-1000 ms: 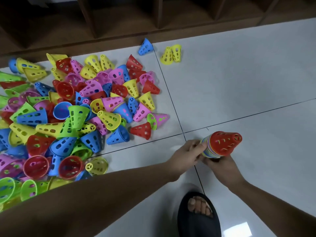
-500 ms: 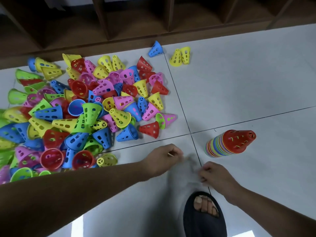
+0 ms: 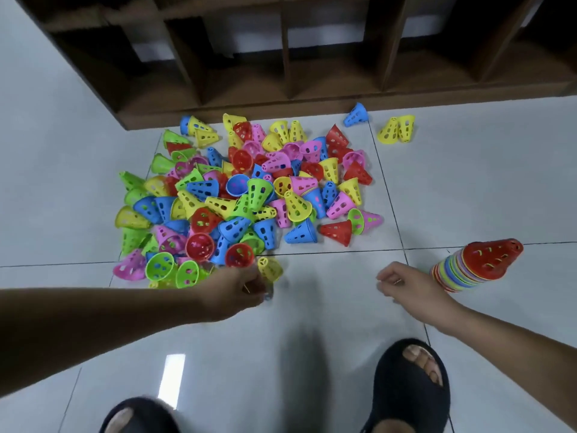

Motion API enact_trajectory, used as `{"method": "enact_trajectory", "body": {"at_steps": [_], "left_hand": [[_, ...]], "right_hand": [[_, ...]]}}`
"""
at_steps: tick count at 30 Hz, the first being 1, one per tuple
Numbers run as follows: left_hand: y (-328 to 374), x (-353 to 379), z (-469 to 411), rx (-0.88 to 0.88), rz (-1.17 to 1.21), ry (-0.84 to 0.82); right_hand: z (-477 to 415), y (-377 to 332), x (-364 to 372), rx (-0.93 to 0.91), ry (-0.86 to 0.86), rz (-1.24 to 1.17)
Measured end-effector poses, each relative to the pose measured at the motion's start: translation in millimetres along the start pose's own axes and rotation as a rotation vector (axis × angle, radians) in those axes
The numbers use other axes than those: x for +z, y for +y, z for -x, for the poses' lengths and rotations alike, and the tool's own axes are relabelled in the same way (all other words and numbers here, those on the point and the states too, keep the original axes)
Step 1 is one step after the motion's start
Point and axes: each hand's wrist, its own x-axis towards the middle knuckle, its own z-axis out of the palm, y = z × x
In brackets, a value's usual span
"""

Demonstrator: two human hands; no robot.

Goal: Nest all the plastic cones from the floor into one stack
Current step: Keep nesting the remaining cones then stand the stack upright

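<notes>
A big pile of loose perforated cones [image 3: 249,198] in red, blue, yellow, green and pink covers the floor ahead to the left. The nested stack [image 3: 474,267], topped by a red cone, stands on the floor at the right. My left hand [image 3: 237,289] is at the pile's near edge, its loosely curled fingertips right against a yellow cone [image 3: 271,268] that lies on the floor; I see no clear grip on it. My right hand [image 3: 409,289] hovers just left of the stack with loosely curled fingers, holding nothing.
A dark wooden shelf unit [image 3: 296,73] runs along the far side. A lone blue cone [image 3: 356,114] and two yellow cones [image 3: 396,129] lie apart near it. My feet in dark slippers [image 3: 409,389] stand at the bottom on the pale tile floor [image 3: 468,182].
Both hands let go of the stack, which stayed standing. My left hand swung left to the yellow cone at the pile's edge. My right hand drew back slightly from the stack.
</notes>
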Motion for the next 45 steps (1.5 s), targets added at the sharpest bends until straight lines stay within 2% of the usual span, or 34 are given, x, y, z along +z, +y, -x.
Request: {"method": "enact_trajectory", "body": {"at_steps": [3,9,13,18,23,28,34,40,45], "left_hand": [[-21.7,-26.9,24.3,0.000,-0.103,0.000],[-73.6,-71.9,46.8,-0.018,-0.055,0.220],[-120.1,-54.4,45.0,-0.109,-0.023,0.398],[-157.3,1.6,57.1,-0.082,-0.092,0.407],[-181.9,35.4,52.6,-0.175,-0.074,0.516],[-189.6,56.8,36.3,-0.250,-0.102,0.488],[-181.6,73.0,28.3,-0.413,0.086,0.452],[-145.5,69.5,37.8,-0.320,-0.068,0.385],[-92.0,49.5,25.2,-0.075,-0.111,0.400]], "right_hand": [[1.0,-38.8,31.8,-0.097,-0.002,0.011],[-8.0,-97.1,105.9,-0.357,-0.160,0.194],[-28.2,-127.9,133.6,-0.519,-0.206,0.356],[-58.0,-147.1,155.1,-0.633,-0.211,0.501],[-88.7,-150.9,178.0,-0.650,-0.209,0.598],[-106.6,-149.8,193.7,-0.654,-0.210,0.672],[-104.2,-127.2,184.2,-0.550,-0.216,0.550],[-93.8,-93.1,164.4,-0.530,-0.156,0.444],[-80.9,-66.2,146.8,-0.382,-0.059,0.280]]}}
